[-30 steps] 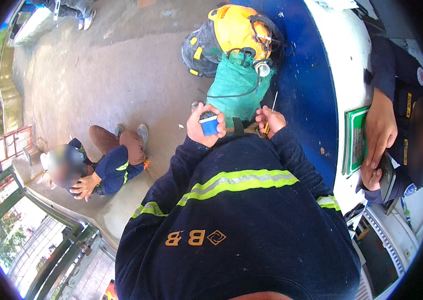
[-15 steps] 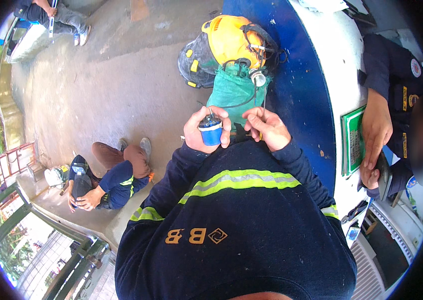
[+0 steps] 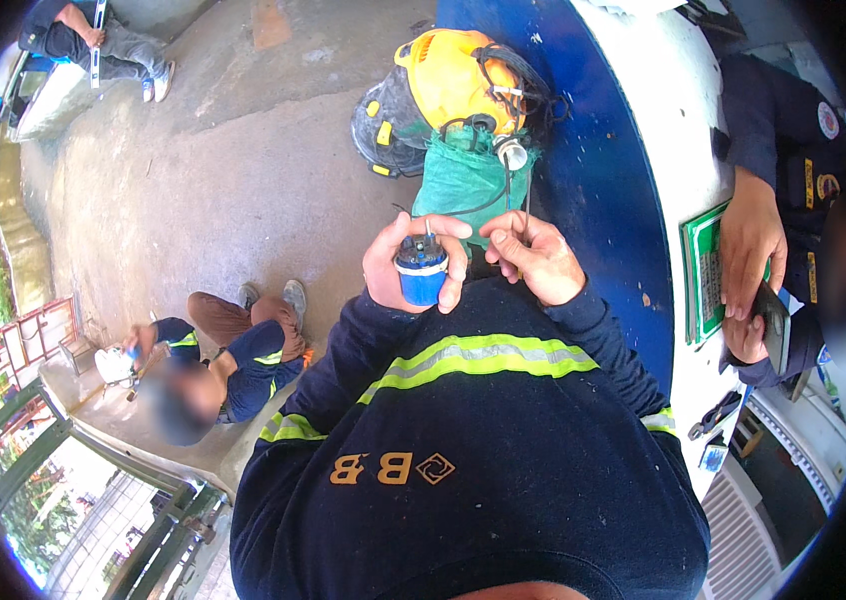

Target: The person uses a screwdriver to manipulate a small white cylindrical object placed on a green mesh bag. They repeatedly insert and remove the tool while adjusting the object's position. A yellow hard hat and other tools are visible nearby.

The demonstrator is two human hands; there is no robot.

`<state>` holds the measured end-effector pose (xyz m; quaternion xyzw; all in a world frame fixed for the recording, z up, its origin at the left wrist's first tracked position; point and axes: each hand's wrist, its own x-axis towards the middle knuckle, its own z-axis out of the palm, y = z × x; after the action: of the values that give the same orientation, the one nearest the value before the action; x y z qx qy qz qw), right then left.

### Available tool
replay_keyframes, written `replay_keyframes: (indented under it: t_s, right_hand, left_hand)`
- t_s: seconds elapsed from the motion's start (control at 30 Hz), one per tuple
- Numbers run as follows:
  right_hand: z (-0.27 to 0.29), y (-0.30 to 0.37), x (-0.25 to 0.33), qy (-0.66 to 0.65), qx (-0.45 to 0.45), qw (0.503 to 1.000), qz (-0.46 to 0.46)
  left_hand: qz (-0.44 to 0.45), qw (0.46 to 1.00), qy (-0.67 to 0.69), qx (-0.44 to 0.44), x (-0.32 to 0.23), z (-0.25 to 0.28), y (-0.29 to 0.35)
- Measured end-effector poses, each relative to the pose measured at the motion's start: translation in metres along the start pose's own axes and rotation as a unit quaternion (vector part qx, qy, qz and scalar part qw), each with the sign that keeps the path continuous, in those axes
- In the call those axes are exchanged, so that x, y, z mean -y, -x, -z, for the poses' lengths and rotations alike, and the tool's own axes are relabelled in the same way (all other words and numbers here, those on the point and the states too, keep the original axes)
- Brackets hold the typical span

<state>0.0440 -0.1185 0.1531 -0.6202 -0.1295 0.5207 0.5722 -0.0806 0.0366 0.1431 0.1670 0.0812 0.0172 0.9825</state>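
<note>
In my left hand (image 3: 390, 262) is a small blue cylinder (image 3: 423, 284) with a pale band round it and a dark top with metal prongs. Its top faces up, under my bent index finger. To its right, my right hand (image 3: 541, 258) has its thumb and fingers pinched together. A thin dark rod or wire (image 3: 528, 196) rises from that pinch; its kind is too small to tell. Just beyond my hands lies a green woven sack (image 3: 468, 185). On it rests a yellow hard hat (image 3: 458, 80) with black cords and a small lamp-like piece (image 3: 512, 152).
A black helmet-like thing (image 3: 383, 135) with yellow patches lies beside the sack. At right, a person's hands (image 3: 751, 250) hold a phone (image 3: 773, 325) over a green booklet (image 3: 708, 275) on a white ledge. At left, a person sits near a white helmet (image 3: 115, 365). Another sits far left with a level (image 3: 98, 45).
My left index finger has stretched across the cylinder's top toward my right hand, and my hands are a little closer. The person at left has raised their head and reached to the white helmet.
</note>
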Motion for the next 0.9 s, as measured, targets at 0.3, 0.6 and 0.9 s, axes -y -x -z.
replay_keyframes:
  t_s: [0.3, 0.6, 0.9]
  right_hand:
    - [0.002, 0.000, 0.000, -0.016, -0.018, 1.000, -0.012]
    - [0.016, 0.009, -0.032, 0.071, -0.059, 0.995, -0.021]
    - [0.011, 0.011, -0.061, 0.191, -0.206, 0.950, 0.139]
  left_hand:
    - [-0.019, 0.999, 0.019, -0.044, 0.005, 0.000, -0.001]
    - [-0.014, 0.958, 0.191, -0.212, 0.023, 0.045, -0.001]
    - [0.007, 0.941, 0.085, -0.327, 0.046, 0.020, -0.029]
